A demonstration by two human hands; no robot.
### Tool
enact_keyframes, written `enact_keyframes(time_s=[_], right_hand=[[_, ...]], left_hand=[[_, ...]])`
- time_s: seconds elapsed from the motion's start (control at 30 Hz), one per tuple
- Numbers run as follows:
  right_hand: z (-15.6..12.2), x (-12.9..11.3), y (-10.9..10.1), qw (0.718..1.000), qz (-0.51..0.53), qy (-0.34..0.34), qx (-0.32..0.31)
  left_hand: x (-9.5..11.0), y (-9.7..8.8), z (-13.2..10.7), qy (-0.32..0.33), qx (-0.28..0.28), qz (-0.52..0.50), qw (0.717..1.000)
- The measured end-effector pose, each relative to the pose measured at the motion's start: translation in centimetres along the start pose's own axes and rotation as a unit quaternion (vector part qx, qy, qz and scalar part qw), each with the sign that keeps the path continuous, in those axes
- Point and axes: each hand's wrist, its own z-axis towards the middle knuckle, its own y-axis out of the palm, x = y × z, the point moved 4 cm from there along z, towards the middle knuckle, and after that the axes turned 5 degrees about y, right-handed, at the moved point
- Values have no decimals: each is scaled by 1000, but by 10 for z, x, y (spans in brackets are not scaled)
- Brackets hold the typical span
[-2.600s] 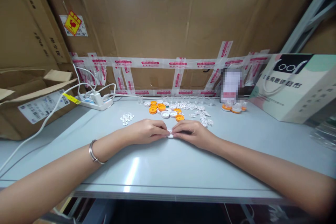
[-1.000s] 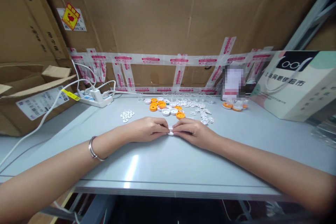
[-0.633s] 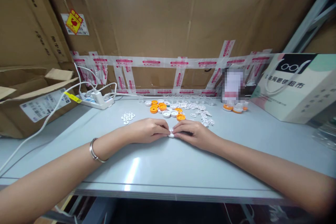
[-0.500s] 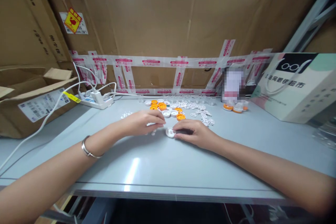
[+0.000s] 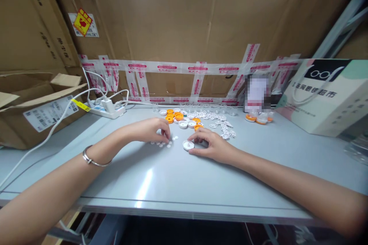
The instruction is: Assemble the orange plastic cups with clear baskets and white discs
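A shallow white round cap point(image 5: 188, 145) lies flat on the grey table with a small piece in its middle. My right hand point(image 5: 211, 144) holds it at the right side between thumb and fingers. To the left, my left hand point(image 5: 152, 130) reaches down with its fingertips pressed together at several small white discs point(image 5: 168, 146). Whether a disc is between those fingertips is hidden. Behind both hands are several white caps point(image 5: 183, 124) and orange caps point(image 5: 178, 116). Thin white printed pieces point(image 5: 211, 116) are scattered to their right.
A power strip point(image 5: 110, 112) with white cables and an open cardboard box point(image 5: 40, 111) are at the left. Several orange-and-white assembled pieces point(image 5: 261, 118) and a paper bag point(image 5: 313, 99) stand at the right. Taped cardboard point(image 5: 161, 23) walls the back.
My left hand has moved left, away from the white cap and down to the small discs. My right hand stays at the cap, its fingers a little wider apart.
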Motion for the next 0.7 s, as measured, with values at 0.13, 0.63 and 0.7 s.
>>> enact_keyframes(time_s=[0.13, 0.63, 0.7], right_hand=[[1, 2, 0, 1000, 7, 11, -4], [0, 1, 1, 1000, 11, 9, -7], [0, 2, 1, 1000, 9, 11, -5]], left_hand=[[-2, 5, 2, -11, -20, -2, 1000], [-2, 7, 5, -95, -15, 19, 995], [0, 7, 6, -98, -7, 44, 994]])
